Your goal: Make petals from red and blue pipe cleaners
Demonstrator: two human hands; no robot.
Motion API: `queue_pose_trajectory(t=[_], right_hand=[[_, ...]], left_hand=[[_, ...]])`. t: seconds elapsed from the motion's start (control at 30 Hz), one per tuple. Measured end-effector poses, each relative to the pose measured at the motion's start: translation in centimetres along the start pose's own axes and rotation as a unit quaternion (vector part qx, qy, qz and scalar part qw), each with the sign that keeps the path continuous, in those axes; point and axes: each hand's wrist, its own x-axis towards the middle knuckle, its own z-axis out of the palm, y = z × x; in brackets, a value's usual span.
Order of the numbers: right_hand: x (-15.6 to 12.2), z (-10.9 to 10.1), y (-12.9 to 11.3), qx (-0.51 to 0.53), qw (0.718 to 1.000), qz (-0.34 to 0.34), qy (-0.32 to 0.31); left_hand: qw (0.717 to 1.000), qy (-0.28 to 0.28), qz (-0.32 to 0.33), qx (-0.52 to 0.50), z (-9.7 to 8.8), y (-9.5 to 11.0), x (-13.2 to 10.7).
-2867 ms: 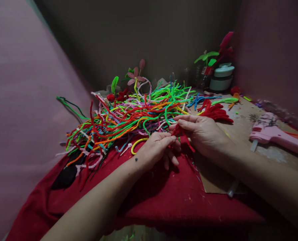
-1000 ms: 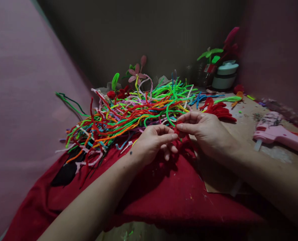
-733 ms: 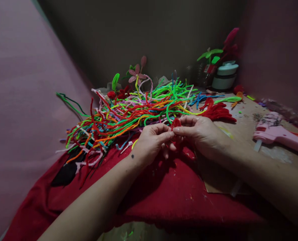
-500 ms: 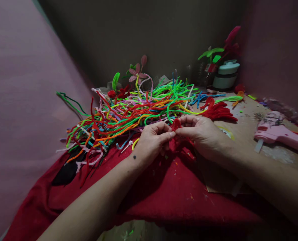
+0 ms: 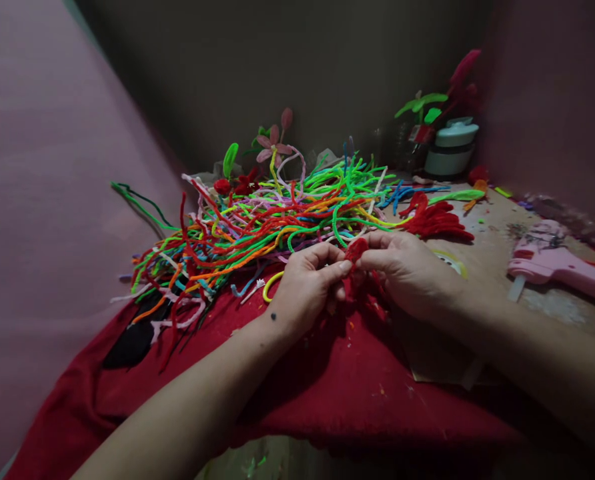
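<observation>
Home craft corner. Desk [image 5: 482,257] carries loose pipe cleaners [image 5: 277,213], a pink glue gun [image 5: 557,263] and finished pipe-cleaner flowers [image 5: 272,143]. Red cloth [image 5: 327,387] covers the front.

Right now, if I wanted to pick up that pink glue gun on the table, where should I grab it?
Grab the glue gun by its long handle, coming down from above on the right. It lies flat on the table, handle stretching rightward with nothing on it. The stubby front end faces the right hand and is probably the tip, so leave that alone.

Red fuzzy pipe cleaner [image 5: 356,250], bent into small loop, pinched btwn L & R fingers [image 5: 338,269], over red cloth [image 5: 327,387]
</observation>
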Motion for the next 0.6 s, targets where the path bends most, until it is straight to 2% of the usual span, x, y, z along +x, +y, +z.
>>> queue_pose_trajectory(t=[0.13,0.23,0.3,0.37,0.47,0.6], right_hand=[[0.0,0.1,-0.4,0.005,1.000,0.002,-0.015],[-0.3,0.1,-1.0,-0.009,1.000,0.001,0.006],[-0.3,0.0,-1.3,-0.048,0.999,0.009,0.024],[-0.3,-0.3,-1.3,-0.059,0.998,0.032,-0.002],[-0.1,-0.6,-1.0,0.027,0.995,0.071,-0.059],[0.1,-0.5,-0.8,0.120,0.992,0.043,-0.006]], left_hand=[[0.999,-0.026,-0.007,-0.038,0.0,-0.4,0.3],[0.998,-0.040,0.006,-0.058,-0.4,-0.2,0.7],[0.998,-0.034,0.018,-0.056,-0.8,0.0,0.9],[0.999,-0.016,0.026,-0.034,-1.0,0.3,1.0],[0.999,0.016,0.034,0.004,-1.2,0.4,1.0],[0.998,0.032,0.045,0.011,-1.2,0.2,1.1]])
